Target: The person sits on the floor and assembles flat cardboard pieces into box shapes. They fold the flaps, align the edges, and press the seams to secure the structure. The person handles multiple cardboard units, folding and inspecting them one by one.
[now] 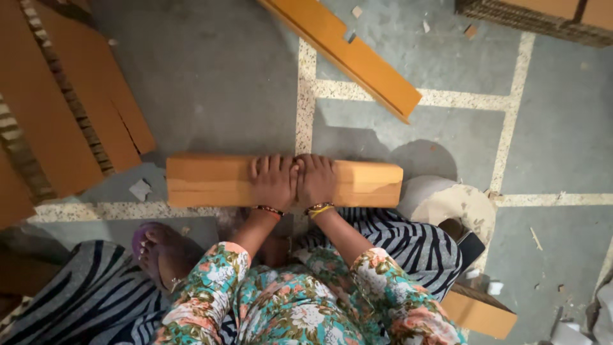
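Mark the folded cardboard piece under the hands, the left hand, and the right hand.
folded cardboard piece [204,181], head view, bare left end.
left hand [273,182], head view, back of hand.
right hand [317,181], head view, back of hand.

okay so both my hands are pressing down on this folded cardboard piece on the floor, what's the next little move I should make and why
Probably slide the left hand and right hand apart toward the ends of the long cardboard piece. Both palms sit side by side at its middle, so only the centre is pressed, while the two ends lie uncovered.

The long orange-brown cardboard block [217,181] looks matt and smooth, the stacked brown corrugated sheets [57,121] rough-edged, and the grey stone floor [223,76] dull with speckled inlay strips.
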